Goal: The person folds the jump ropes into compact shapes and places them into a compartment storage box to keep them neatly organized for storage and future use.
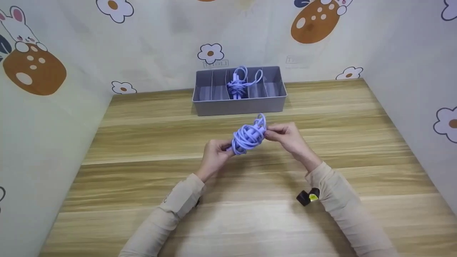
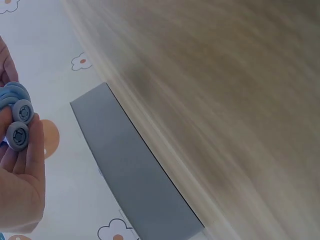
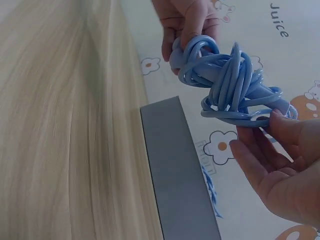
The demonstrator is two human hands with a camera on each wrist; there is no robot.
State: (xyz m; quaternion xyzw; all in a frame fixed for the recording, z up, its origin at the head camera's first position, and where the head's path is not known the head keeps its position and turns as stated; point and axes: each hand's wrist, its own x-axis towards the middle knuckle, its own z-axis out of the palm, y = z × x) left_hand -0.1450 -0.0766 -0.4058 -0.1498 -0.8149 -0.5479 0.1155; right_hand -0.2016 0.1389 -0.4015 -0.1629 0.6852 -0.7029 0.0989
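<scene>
A periwinkle-blue jump rope (image 1: pixel 248 138), its cord wound round its two handles, is held up over the wooden table in the head view. My left hand (image 1: pixel 215 155) grips the handles at the lower left end; their round end caps (image 2: pixel 19 136) show side by side in the left wrist view. At the other end, my right hand (image 1: pixel 291 138) pinches the bundle between thumb and fingers. Several loops of cord (image 3: pixel 232 82) cross the handles in the right wrist view. Behind the hands, a second wound jump rope (image 1: pixel 237 87) lies in a middle compartment of the grey box (image 1: pixel 240 107).
The divided box stands at the table's back edge against the patterned wall covering (image 1: pixel 160 46). A loop of the second rope hangs over a divider into the neighbouring compartment. A black device with a yellow mark (image 1: pixel 309 196) sits at the right sleeve, over the wooden table (image 1: pixel 142 125).
</scene>
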